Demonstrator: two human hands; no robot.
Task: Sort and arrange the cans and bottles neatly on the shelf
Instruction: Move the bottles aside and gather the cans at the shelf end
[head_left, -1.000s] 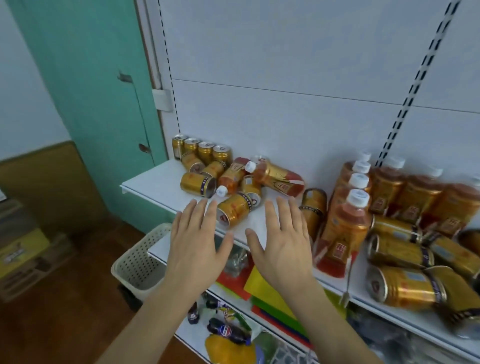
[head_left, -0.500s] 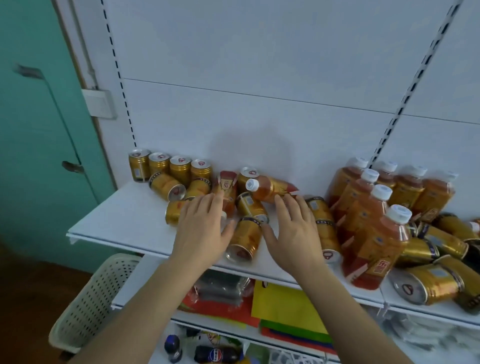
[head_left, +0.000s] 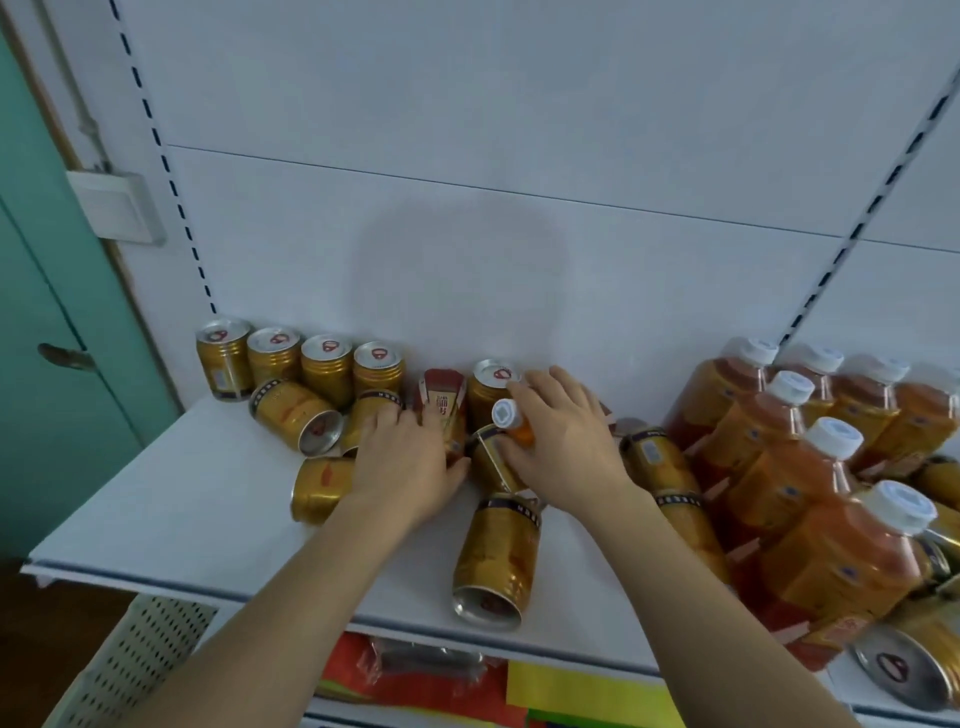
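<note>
On the white shelf (head_left: 156, 519), a row of gold cans (head_left: 327, 364) stands upright at the back left. More gold cans lie tipped in front, among them one by the left (head_left: 296, 415) and one near the front edge (head_left: 493, 561). My left hand (head_left: 405, 462) lies over a lying orange bottle with a red label (head_left: 441, 402), fingers and thumb on either side of it. My right hand (head_left: 566, 436) curls over another lying bottle whose white cap (head_left: 505, 413) points left. Orange bottles (head_left: 779, 415) stand grouped at the right.
More gold cans (head_left: 660, 457) lie between my right arm and the standing bottles, and others sit at the far right edge (head_left: 904, 670). A white perforated basket (head_left: 130, 665) is below left. Coloured packs (head_left: 415, 670) fill the lower shelf. A green door (head_left: 52, 364) is at the left.
Both hands moved forward from above the shelf's front edge into the pile of tipped cans and bottles and closed over two lying bottles. The camera moved closer.
</note>
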